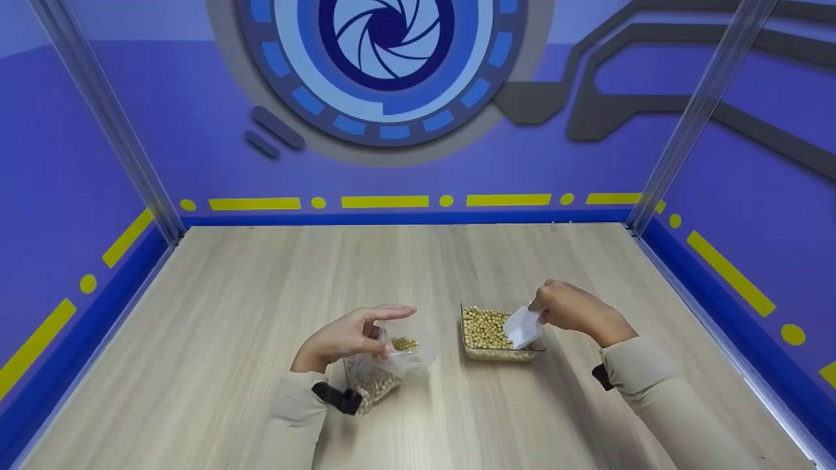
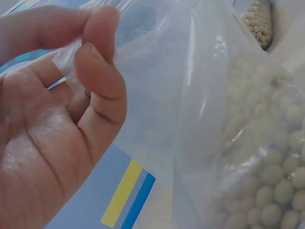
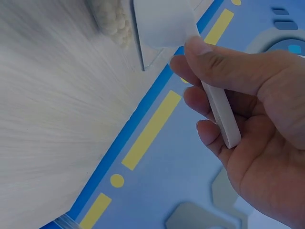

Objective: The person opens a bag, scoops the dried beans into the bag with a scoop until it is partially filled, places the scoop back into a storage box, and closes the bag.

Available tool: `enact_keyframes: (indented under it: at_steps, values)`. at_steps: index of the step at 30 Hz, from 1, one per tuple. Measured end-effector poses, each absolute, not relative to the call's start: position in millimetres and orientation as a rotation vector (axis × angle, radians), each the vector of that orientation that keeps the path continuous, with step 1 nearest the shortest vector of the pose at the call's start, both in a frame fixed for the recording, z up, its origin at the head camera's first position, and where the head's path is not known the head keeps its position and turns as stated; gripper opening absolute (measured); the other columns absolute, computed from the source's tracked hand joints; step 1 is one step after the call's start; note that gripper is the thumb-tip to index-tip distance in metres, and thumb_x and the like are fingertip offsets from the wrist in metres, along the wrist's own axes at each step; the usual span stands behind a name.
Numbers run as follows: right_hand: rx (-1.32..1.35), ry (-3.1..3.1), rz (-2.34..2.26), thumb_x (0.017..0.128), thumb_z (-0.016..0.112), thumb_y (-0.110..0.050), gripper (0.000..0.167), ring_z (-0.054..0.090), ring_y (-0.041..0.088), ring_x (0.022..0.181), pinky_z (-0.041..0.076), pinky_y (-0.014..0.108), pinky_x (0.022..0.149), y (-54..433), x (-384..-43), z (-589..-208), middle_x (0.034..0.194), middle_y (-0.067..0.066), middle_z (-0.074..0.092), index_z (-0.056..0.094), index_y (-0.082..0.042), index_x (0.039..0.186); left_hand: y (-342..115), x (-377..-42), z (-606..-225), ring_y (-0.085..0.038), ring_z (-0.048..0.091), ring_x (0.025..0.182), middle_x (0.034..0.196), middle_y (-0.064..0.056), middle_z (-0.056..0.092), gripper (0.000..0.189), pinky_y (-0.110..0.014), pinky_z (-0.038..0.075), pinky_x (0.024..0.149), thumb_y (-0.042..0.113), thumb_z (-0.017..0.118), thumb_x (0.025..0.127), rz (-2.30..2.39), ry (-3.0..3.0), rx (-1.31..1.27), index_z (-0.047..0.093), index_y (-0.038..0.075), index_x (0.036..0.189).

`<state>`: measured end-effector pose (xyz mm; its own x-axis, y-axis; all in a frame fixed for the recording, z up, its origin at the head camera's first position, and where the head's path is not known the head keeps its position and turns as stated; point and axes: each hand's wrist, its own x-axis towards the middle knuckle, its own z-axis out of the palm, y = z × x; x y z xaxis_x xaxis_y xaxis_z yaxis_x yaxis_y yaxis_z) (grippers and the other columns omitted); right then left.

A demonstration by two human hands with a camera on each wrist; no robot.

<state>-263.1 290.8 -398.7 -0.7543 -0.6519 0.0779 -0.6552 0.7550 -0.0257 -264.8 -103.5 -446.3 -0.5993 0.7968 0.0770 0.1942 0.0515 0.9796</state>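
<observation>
My left hand point(image 1: 343, 336) pinches the upper edge of a clear plastic bag point(image 2: 200, 95), whose mouth gapes toward the right. Round, pale yellow soybeans point(image 2: 271, 195) fill the bag's lower part. To the right, a clear rectangular container point(image 1: 499, 356) holds more soybeans point(image 1: 486, 326). My right hand point(image 1: 575, 312) grips the handle of a white scoop point(image 1: 522, 326) between thumb and fingers. The scoop's head is tilted down over the right side of the container, close over the beans. In the right wrist view the scoop handle point(image 3: 221, 112) lies across the curled fingers.
A light wooden table point(image 1: 261, 274) lies under both hands. Blue panels point(image 1: 163, 130) with yellow dashes stand along the back and sides, joined by metal corner posts point(image 1: 692, 124). Black straps point(image 1: 336, 397) are worn at the wrists.
</observation>
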Motion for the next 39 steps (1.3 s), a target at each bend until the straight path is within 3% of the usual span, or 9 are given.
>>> enact_keyframes:
  at_steps: [11, 22, 39]
  values:
    - [1.005, -2.960, 0.252, 0.070, 0.075, 0.008, 0.022, 0.064, 0.025, 0.074, 0.055, 0.034, 0.063, 296, -268, -406, 0.084, 0.015, 0.073, 0.076, 0.005, 0.092, -103, -268, -449, -0.005, 0.043, 0.058, 0.156, -0.020, 0.026, 0.070, -0.019, 0.043, 0.061, -0.006, 0.064, 0.084, 1.583, 1.853, 1.005, 0.036, 0.003, 0.148]
    - [1.052, -2.814, 0.459, 0.063, 0.077, 0.012, 0.023, 0.065, 0.029, 0.072, 0.053, 0.039, 0.064, 308, -274, -426, 0.080, 0.016, 0.073, 0.076, 0.006, 0.086, -101, -268, -448, -0.002, 0.054, 0.063, 0.156, -0.018, 0.027, 0.068, -0.019, 0.050, 0.064, -0.012, 0.054, 0.083, 1.583, 1.854, 0.990, 0.037, 0.004, 0.148]
    - [0.923, -2.830, 0.607, 0.071, 0.072, 0.011, 0.025, 0.069, 0.032, 0.080, 0.055, 0.040, 0.067, 300, -275, -452, 0.087, 0.017, 0.074, 0.075, 0.006, 0.095, -100, -267, -453, -0.003, 0.052, 0.060, 0.155, -0.018, 0.029, 0.067, -0.020, 0.049, 0.062, -0.012, 0.056, 0.084, 1.569, 1.884, 0.992, 0.038, 0.004, 0.147]
